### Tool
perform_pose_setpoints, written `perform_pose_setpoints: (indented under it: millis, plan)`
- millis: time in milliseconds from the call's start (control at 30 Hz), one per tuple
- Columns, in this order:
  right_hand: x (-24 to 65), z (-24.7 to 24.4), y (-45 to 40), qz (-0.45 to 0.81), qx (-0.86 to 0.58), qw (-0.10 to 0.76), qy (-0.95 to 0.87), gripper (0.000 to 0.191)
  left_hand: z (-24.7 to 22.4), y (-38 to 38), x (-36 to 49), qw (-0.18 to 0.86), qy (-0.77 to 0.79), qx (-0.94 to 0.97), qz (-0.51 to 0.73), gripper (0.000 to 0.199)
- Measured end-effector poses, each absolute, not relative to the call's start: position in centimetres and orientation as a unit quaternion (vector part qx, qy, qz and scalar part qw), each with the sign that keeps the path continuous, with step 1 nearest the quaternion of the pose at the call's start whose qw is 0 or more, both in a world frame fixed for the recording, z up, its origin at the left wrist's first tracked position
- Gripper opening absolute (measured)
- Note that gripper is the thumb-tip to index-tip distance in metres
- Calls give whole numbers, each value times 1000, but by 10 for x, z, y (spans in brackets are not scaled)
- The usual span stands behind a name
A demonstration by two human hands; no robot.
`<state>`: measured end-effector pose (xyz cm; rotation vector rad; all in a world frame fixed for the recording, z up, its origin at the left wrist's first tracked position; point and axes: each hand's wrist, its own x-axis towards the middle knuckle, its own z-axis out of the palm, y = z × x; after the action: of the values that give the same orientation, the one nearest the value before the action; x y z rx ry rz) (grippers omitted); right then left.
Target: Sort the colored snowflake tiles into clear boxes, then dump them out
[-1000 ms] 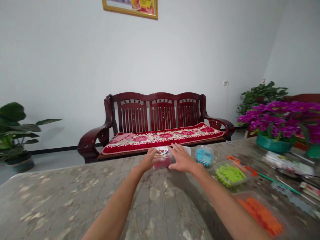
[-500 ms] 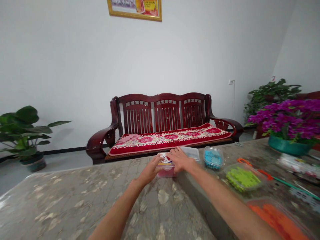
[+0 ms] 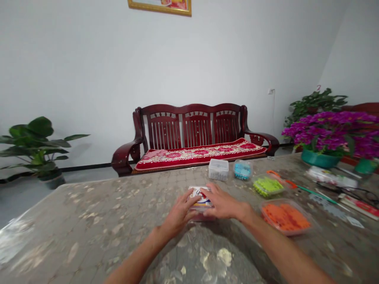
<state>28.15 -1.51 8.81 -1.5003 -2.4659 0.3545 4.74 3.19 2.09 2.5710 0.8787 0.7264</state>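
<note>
A small clear plastic box (image 3: 200, 193) with pinkish contents sits on the table, its lid bearing a printed label and a handwritten 4. My left hand (image 3: 182, 211) grips its left side, the thumb and fingers reaching onto the lid. On the opposite side my right hand (image 3: 222, 203) holds the box too, fingers bent over the lid's right edge. Both palms hide much of the box's side walls. Just beyond my right hand stands a whitish lidded box (image 3: 218, 169), with a box of blue pieces (image 3: 242, 169) beside it.
To the right lie a box of green pieces (image 3: 267, 185), a box of orange pieces (image 3: 286, 217), a green stick (image 3: 315, 194) and glasses (image 3: 365, 194). Purple flowers (image 3: 328, 132) rise from a teal pot (image 3: 319, 158). A wooden bench (image 3: 195, 130) stands behind the table (image 3: 97, 228).
My hands and the labelled box have come closer to me, widening the gap to the whitish box. Both hands stay on it. The view has tilted and shifted slightly.
</note>
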Motion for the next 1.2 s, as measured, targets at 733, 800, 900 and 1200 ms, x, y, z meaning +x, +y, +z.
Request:
perform_pose_setpoints:
  millis: [733, 800, 900, 1200]
  plan:
    - [284, 67, -22, 21, -505, 163, -847, 63, 24, 28, 61, 147, 282, 895, 312, 44]
    - [285, 67, -20, 20, -505, 169, -846, 65, 24, 30, 61, 159, 273, 896, 312, 46]
    - [285, 66, -18, 8, -506, 181, -843, 67, 23, 34, 60, 167, 258, 902, 304, 47]
    - [281, 68, -14, -16, -521, 177, -835, 59, 22, 50, 61, 152, 264, 907, 291, 42]
